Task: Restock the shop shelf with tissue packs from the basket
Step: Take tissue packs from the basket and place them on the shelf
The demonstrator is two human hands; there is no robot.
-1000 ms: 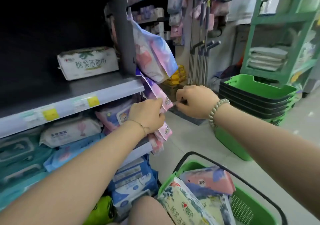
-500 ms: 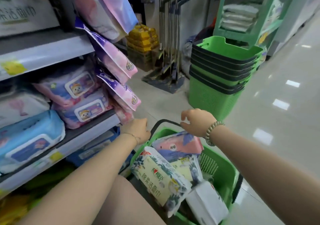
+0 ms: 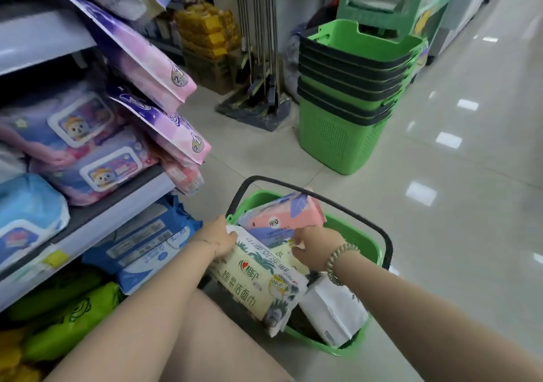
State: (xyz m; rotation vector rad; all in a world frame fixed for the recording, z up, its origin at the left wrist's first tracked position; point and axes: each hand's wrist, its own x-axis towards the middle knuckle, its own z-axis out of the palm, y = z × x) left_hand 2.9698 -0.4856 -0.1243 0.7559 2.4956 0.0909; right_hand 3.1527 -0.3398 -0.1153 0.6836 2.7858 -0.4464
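A green basket [image 3: 364,242] with a black handle stands on the floor in front of me, full of tissue packs. On top lies a cream pack with a leaf print [image 3: 257,279]. My left hand [image 3: 221,236] grips its far left corner. My right hand [image 3: 314,246] pinches the far right edge of the same pack, fingers curled. Behind it lies a pink and blue pack [image 3: 282,217], and a white pack [image 3: 332,311] leans at the basket's near right. The shelf [image 3: 97,220] on my left holds several wipe packs.
Pink and purple packs [image 3: 147,58] hang off the shelf end, above the basket's left side. A stack of green baskets [image 3: 346,102] stands on the tiled floor further back. Mops [image 3: 258,67] and yellow packs lean by the wall. Green bags [image 3: 67,314] sit at the shelf's bottom.
Both hands came down from the hanging pink packs at the shelf end to the basket. They now hold the cream leaf-print pack, and my view has tilted down.
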